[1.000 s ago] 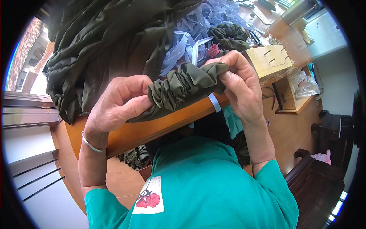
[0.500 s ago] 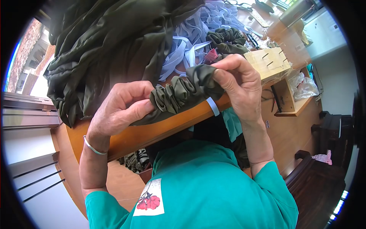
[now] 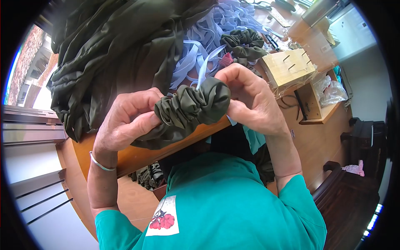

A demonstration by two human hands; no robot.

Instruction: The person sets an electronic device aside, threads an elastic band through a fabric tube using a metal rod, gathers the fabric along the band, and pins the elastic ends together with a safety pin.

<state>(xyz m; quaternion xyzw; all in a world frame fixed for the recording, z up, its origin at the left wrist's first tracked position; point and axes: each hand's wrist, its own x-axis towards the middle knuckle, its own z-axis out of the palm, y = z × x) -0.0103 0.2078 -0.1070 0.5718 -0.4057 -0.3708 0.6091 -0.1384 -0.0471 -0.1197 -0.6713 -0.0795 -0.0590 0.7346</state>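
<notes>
Between my two hands is a dark green gathered fabric tube (image 3: pixel 189 104), bunched into tight folds, with a looser stretch hanging below it. My left hand (image 3: pixel 129 118) pinches its left end between thumb and fingers. At the right end, my right hand (image 3: pixel 250 98) grips the puffed part, its fingertips partly behind the cloth. Pale blue elastic (image 3: pixel 204 66) shows just behind the tube, and a short pale piece peeks out below near my right hand. Whether these join the tube is hidden.
A big heap of dark green fabric (image 3: pixel 112 54) covers the table's left side. Behind lie tangled pale blue elastic strips (image 3: pixel 229 18) and a finished-looking scrunchie (image 3: pixel 243 43). A wooden block with nails (image 3: pixel 287 66) stands right, above an open drawer (image 3: pixel 310 104). The wooden table edge (image 3: pixel 141 156) runs below my hands.
My right hand has moved left and slightly down, closer to my left hand. The fabric between them is bunched more compactly, and the pale strip below is now mostly covered.
</notes>
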